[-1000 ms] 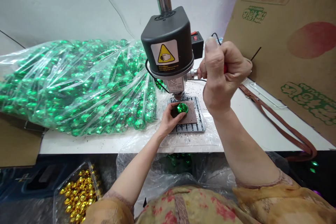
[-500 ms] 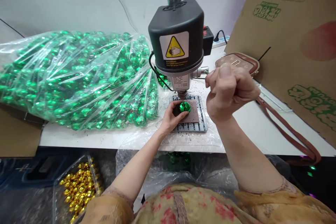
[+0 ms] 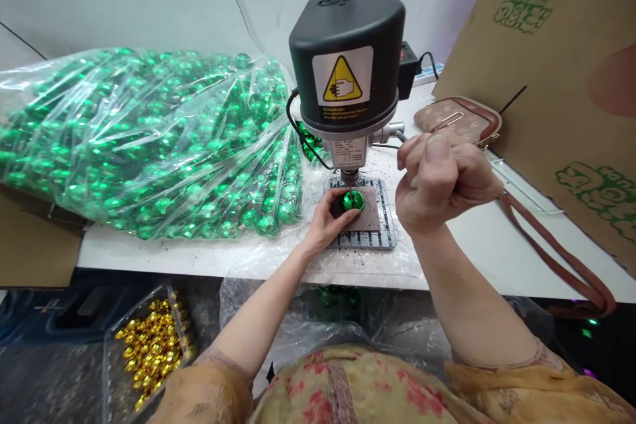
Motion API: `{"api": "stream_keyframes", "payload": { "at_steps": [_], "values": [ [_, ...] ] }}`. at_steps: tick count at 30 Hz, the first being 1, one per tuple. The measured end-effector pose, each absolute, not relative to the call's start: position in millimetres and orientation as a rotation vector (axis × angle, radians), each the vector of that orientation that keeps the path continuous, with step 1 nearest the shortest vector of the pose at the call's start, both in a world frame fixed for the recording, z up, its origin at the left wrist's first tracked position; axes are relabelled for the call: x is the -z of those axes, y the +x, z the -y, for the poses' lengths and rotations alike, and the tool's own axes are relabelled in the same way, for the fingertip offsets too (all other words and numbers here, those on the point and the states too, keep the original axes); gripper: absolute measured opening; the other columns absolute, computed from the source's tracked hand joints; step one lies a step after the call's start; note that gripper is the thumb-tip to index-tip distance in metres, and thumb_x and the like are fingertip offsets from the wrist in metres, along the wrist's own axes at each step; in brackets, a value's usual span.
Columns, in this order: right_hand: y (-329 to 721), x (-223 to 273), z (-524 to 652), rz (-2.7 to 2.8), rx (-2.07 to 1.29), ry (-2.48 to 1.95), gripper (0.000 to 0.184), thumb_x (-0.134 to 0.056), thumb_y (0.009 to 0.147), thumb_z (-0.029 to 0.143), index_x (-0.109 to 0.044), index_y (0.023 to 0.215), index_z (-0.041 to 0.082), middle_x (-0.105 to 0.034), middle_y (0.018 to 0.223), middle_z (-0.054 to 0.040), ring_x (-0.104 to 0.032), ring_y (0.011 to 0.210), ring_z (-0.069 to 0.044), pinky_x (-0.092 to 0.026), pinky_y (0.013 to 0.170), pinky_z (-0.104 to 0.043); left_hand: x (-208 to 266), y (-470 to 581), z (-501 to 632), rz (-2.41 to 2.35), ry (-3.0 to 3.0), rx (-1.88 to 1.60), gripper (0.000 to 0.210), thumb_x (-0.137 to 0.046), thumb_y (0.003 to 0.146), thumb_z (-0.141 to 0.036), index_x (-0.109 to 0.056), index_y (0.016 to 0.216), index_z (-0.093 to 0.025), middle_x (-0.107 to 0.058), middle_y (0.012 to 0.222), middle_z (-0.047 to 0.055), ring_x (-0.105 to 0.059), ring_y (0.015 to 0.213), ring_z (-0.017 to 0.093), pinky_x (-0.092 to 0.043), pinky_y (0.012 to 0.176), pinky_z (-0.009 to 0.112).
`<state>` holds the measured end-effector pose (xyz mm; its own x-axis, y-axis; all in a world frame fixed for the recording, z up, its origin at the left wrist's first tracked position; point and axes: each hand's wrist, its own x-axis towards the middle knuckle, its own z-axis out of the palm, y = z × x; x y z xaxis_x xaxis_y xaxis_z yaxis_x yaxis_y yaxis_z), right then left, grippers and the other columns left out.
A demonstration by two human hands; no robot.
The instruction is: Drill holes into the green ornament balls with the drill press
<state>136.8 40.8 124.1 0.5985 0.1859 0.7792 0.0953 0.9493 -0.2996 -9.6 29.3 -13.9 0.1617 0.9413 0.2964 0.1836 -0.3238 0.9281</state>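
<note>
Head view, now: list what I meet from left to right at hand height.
Clear bag of green balls → left hand → green ball held in its grip → right hand → large cardboard box.

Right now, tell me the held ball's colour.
The ball is shiny green, clearest in head view.

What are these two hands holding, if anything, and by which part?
The left hand holds a green ball around its left side. The right hand appears closed around the end of a metal lever, but that grip is hidden.
</note>
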Motion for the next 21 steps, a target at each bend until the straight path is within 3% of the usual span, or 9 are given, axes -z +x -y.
{"api": "stream_keyframes", "payload": {
  "at_steps": [16,21],
  "values": [
    [144,-106,-40,1.075,0.021,-0.242,0.050,-0.057,0.085,0.016,-0.017,0.055,0.019,-0.023,0.046,0.0071,-0.026,0.038,-0.006,-0.038,0.042,-0.029,15,-9,-28,-1.098,1.659,-1.236,0.054,-0.080,0.082,-0.053,-0.061,0.121,-0.021,-0.069,0.116,0.009,-0.066,0.111,0.025,-0.052,0.100,0.040],
    [138,-136,-40,0.923,-0.066,-0.386,0.055,-0.060,0.091,0.029,-0.018,0.055,0.021,-0.021,0.047,0.0066,-0.023,0.040,-0.005,-0.026,0.042,-0.029,16,-8,-30,-1.111,1.642,-1.243,0.052,-0.082,0.081,-0.050,-0.062,0.120,-0.021,-0.069,0.116,0.009,-0.066,0.111,0.025,-0.052,0.100,0.040]
  ]
}}
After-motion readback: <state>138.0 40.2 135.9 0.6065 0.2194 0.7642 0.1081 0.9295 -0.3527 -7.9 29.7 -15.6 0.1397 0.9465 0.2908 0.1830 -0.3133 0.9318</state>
